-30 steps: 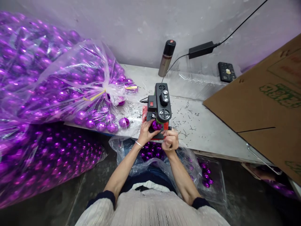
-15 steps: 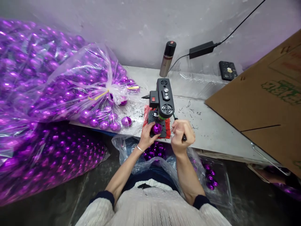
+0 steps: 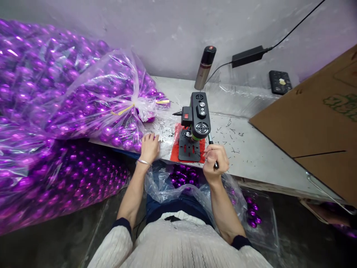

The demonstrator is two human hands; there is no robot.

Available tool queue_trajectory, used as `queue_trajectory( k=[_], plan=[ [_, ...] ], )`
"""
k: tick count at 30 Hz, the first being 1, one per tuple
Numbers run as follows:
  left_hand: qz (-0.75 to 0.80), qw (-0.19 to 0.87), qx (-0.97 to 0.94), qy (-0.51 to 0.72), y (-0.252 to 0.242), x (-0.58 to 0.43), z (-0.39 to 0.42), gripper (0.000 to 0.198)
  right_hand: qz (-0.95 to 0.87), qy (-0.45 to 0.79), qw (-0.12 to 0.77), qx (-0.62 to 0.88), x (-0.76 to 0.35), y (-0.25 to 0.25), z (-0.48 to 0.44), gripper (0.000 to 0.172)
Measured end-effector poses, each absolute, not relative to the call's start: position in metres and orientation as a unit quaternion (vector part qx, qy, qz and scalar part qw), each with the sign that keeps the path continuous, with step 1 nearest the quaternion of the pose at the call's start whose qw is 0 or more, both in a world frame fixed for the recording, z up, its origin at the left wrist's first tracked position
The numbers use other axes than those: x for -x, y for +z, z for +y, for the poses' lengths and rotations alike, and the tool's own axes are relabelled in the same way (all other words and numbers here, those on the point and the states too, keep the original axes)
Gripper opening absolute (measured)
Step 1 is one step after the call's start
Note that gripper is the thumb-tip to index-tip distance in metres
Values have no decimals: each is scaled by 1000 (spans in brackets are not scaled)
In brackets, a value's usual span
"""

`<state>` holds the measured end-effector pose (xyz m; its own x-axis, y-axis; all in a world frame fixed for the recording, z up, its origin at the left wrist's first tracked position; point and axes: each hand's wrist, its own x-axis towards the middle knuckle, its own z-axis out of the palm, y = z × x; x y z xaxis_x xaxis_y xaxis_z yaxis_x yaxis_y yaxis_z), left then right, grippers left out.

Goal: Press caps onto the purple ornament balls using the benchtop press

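My left hand (image 3: 150, 147) lies palm down, fingers curled, at the mouth of the clear bag of purple balls (image 3: 97, 100) on the table; what is under the fingers is hidden. My right hand (image 3: 216, 160) is closed round the lever handle (image 3: 209, 140) of the small black drill press (image 3: 199, 119). The press's black base plate (image 3: 189, 149) sits on a red mat (image 3: 175, 149) with nothing on it. An open bag of purple balls (image 3: 184, 176) rests in my lap below the table edge.
Metal shavings litter the white table (image 3: 251, 149). A large cardboard sheet (image 3: 312, 123) leans at the right. A flask (image 3: 205, 67), a power adapter (image 3: 248, 56) and a black device (image 3: 280, 82) stand at the back. More bagged balls (image 3: 55, 186) fill the left.
My left hand left the base plate, where it held a purple ball, and went left to the bag's mouth. My right hand took the lever handle and keeps hold of it.
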<state>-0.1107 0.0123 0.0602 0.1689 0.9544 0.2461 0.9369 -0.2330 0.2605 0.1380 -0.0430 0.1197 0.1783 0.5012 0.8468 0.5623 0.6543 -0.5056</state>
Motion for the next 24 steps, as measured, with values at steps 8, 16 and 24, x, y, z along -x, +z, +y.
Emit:
queue_trajectory(
  k=[8,16,24],
  plan=[
    [647,56,-736,190,70,126,16,50,-639,-21,647,416,-139,115,-43,24],
    [512,449,-477,556,59,72,5,64,-639,-25,648,414,-139,117,-42,23],
    [502,506,-466,524,22,27,-5,58,-645,-25,643,412,-142,114,-43,23]
  ],
)
